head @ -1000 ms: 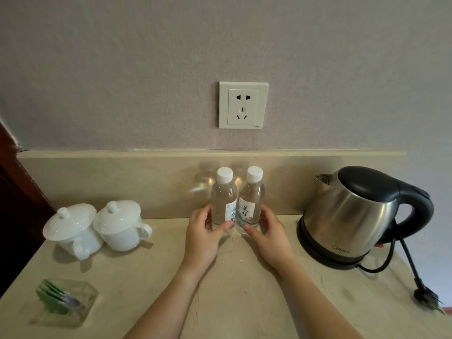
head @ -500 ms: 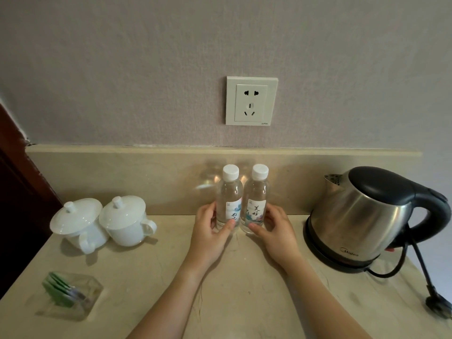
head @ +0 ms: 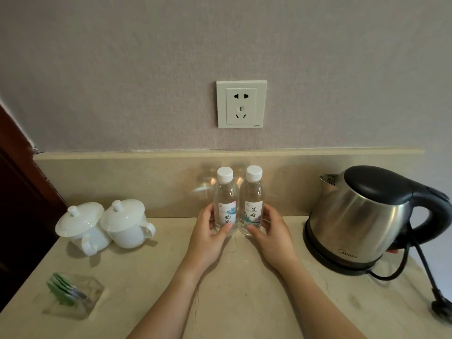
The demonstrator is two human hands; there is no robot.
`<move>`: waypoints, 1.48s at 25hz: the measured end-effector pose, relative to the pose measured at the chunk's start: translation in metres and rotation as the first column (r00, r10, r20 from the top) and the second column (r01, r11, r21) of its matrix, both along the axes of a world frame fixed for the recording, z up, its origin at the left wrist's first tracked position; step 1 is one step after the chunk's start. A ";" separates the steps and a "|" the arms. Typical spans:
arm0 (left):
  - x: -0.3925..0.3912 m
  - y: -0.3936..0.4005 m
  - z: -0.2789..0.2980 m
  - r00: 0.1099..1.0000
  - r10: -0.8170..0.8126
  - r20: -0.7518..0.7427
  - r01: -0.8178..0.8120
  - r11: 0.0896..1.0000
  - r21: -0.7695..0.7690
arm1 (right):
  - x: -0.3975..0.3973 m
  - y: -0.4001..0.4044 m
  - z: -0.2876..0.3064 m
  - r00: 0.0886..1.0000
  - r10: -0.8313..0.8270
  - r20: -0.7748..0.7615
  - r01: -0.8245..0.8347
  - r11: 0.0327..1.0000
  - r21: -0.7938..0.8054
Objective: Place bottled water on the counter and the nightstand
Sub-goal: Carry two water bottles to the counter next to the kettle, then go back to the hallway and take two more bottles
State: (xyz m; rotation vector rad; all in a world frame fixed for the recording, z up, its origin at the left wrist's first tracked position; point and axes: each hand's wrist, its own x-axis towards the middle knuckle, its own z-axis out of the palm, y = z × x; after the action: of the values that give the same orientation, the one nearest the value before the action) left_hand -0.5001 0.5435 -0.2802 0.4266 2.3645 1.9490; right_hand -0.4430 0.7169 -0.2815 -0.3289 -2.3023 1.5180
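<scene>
Two small clear water bottles with white caps stand upright side by side on the beige stone counter (head: 244,302), close to the backsplash. My left hand (head: 208,238) wraps the lower part of the left bottle (head: 225,199), thumb across its label. My right hand (head: 274,238) grips the base of the right bottle (head: 253,198), thumb in front. The bottles touch or nearly touch each other. Both labels face me.
A steel electric kettle (head: 362,216) on its base stands at the right, its black cord and plug (head: 442,307) trailing to the right edge. Two lidded white cups (head: 105,223) sit at the left. A clear holder of green tea packets (head: 73,297) is front left. A wall socket (head: 241,104) is above.
Both hands stay on the bottles, which have turned slightly so the labels face forward. The camera view has shifted a little; bottles remain at the back of the counter.
</scene>
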 end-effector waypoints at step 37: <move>0.426 -0.735 0.178 -0.093 0.887 -0.451 -0.951 -0.213 -0.223 | 0.190 -0.841 0.204 0.168 0.984 -0.057 -0.889 0.177 0.423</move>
State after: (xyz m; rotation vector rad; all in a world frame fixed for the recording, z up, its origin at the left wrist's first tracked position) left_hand -0.0739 -0.1911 -0.1019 -2.0498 3.4203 0.9661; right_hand -0.2525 -0.1245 -0.0777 1.7382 -2.3849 1.3457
